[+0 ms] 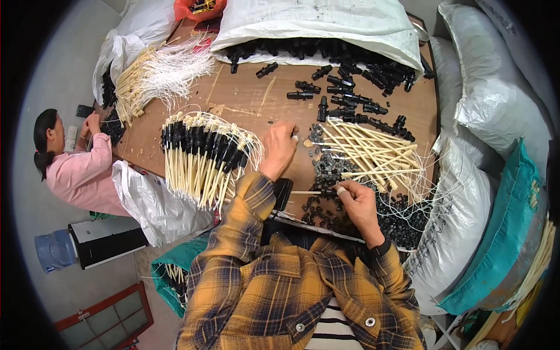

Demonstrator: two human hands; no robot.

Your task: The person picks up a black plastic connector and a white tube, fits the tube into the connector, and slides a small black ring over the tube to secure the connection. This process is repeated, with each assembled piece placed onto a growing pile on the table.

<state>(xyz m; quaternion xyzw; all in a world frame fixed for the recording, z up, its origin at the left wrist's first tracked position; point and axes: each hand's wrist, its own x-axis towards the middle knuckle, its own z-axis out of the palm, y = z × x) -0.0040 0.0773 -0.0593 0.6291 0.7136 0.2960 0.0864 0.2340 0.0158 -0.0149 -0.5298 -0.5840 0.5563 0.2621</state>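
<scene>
My right hand (360, 211) is closed in a pinch at the right end of a thin pale stick (306, 192), which lies level near the table's front edge. A small dark piece shows on the stick beside my fingertips. The stick's left end points toward a black block (283, 194) at the table edge. Over the middle of the table, my left hand (279, 150) has its fingers curled together. A tiny dark bit shows at its fingertips, too small to name. Small black pieces (329, 169) lie scattered between and beyond my hands.
Pale sticks with white strings (373, 151) are heaped at right. A bundle of sticks with black fittings (201, 154) lies left. Black connectors (344, 96) spill from a white sack (315, 20). Full sacks (496, 87) line the right side. Another person (81, 157) works at far left.
</scene>
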